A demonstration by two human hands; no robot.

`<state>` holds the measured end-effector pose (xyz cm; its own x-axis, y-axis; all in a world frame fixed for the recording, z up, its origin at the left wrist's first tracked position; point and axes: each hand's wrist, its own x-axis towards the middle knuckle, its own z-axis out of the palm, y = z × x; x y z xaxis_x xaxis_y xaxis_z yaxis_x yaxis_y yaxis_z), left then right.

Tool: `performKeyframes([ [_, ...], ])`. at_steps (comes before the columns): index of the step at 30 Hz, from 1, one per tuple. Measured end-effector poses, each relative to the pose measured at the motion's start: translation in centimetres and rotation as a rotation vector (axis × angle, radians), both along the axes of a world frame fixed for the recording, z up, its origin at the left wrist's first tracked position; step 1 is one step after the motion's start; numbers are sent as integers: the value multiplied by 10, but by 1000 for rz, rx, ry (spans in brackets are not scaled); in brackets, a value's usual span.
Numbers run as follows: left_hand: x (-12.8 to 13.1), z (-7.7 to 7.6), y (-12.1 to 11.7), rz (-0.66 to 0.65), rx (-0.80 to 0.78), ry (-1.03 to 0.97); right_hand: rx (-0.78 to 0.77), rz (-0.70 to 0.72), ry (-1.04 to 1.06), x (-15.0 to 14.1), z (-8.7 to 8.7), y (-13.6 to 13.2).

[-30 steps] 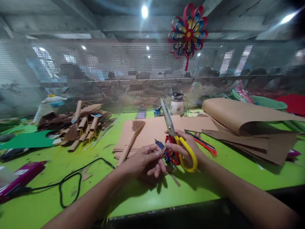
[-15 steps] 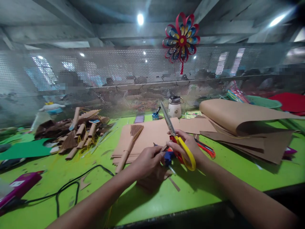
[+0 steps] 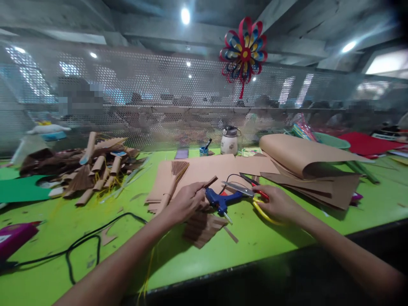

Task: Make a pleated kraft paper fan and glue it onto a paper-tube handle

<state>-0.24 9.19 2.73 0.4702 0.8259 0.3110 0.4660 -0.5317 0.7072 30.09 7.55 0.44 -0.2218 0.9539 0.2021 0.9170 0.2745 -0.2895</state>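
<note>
My left hand point(image 3: 188, 200) is closed, pinching a short strip of brown paper point(image 3: 211, 182) that sticks up past its fingertips. My right hand point(image 3: 278, 205) has its fingers closed at the handles of the scissors point(image 3: 237, 188), one yellow and one red. The blades point left, low over the table. A blue glue gun point(image 3: 225, 199) lies between my hands, partly behind the blades. Below my left hand sits a pleated piece of brown paper point(image 3: 204, 230). A rolled paper stick with a fanned end point(image 3: 172, 187) rests beyond my left wrist.
Brown sheets point(image 3: 216, 165) are stacked behind my hands, and a large folded sheet point(image 3: 293, 151) lies to the right. Rolled paper pieces point(image 3: 98, 170) are heaped at left. A black cable point(image 3: 92, 233) loops at front left. A bottle point(image 3: 229, 141) stands near the mesh screen.
My right hand has lowered the scissors from upright to nearly flat and moved right, away from my left hand. My left hand still holds the paper strip, and the glue gun shows more.
</note>
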Motion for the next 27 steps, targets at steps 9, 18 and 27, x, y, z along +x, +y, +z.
performKeyframes([
  [9,5,-8,-8,-30,152,71,95,53,-242,5,-1,-12],
  [18,12,-5,-16,-88,-32,-147,-159,339,641,-96,41,-2],
  [27,4,-9,-9,89,-28,-135,-276,349,1185,-129,21,28],
])
